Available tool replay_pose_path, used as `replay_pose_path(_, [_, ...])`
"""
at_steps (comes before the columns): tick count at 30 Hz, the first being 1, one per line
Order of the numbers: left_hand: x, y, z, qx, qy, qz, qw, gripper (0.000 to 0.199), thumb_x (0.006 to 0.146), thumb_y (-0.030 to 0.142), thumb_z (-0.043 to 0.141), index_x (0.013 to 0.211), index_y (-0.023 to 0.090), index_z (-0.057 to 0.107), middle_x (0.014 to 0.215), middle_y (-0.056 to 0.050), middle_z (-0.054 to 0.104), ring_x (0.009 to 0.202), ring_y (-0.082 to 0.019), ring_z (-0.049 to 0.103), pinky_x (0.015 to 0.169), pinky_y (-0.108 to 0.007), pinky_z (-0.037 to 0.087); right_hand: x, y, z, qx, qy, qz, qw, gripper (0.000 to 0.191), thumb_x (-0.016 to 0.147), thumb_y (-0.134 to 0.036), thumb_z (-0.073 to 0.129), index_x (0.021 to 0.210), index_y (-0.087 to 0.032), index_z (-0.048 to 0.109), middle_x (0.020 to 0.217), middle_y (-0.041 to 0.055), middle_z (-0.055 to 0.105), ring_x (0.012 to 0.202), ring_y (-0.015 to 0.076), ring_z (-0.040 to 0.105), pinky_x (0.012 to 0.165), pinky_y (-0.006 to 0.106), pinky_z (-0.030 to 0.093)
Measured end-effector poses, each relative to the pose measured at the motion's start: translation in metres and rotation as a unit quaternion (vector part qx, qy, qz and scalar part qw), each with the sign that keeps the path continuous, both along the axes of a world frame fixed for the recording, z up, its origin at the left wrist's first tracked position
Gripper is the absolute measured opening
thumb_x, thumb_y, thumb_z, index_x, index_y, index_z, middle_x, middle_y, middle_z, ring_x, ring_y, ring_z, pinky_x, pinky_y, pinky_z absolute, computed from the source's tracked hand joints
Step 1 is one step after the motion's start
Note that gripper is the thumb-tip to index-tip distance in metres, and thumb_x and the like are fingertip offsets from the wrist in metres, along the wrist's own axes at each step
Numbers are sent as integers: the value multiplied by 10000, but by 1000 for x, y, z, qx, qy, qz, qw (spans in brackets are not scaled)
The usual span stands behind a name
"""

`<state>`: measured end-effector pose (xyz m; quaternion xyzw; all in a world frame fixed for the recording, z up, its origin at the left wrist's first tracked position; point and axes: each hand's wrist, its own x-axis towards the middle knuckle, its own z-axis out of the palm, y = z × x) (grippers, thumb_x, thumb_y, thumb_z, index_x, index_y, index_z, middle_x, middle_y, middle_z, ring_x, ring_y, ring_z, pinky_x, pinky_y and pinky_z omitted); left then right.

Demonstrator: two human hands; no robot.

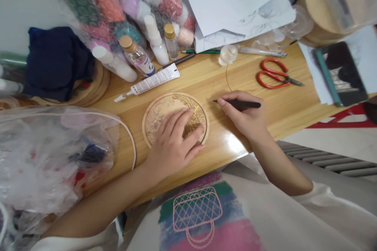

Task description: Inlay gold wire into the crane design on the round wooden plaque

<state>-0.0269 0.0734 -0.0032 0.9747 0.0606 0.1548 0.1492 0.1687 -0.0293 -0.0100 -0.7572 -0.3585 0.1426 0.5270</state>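
A round wooden board (153, 111) lies on the table, with a feather-like line pattern and gold wire work (191, 127) on its right part. My left hand (173, 139) rests flat across the board, fingers spread and partly covering the pattern. To the right of the board, my right hand (246, 115) is closed around slim black tweezers (243, 104), whose tip points left toward the board. Thin gold wire runs down from a small clear spool (227, 55) to just above my right hand. Red-handled scissors (275, 74) lie to the right of the spool.
A white glue tube (156, 80) lies behind the board, near small bottles (137, 57). Bagged jars and paper sheets (229, 4) fill the back. A phone (341, 74) lies at right. A plastic bag (44, 157) and a white cable (129, 137) occupy the left.
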Motion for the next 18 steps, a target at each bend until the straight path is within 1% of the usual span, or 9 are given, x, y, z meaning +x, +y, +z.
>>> replay_pose_path(9, [0,0,0,-6,3,-2,1000,286,945,331,557,1174,162,590,1384,-215,445,1292,-370,454,1022,-586,437,0,-1,-1,4,12,1,1000,33,779,-244,733,747,-234,731,731,-5,736,643,137,650,582,278,505])
replay_pose_path(14, [0,0,0,-2,4,0,1000,283,949,332,552,1176,167,584,1390,-208,435,1294,-369,457,1021,-582,442,0,-1,-2,0,10,2,1000,31,786,-252,730,758,-239,732,747,-1,741,669,151,664,612,297,521])
replay_pose_path(18, [0,1,0,-5,-3,1,1000,282,951,329,546,1172,158,586,1388,-213,441,1291,-370,464,1020,-579,440,0,0,-2,2,6,2,1000,34,786,-245,730,752,-251,731,732,-7,736,647,149,654,589,295,511])
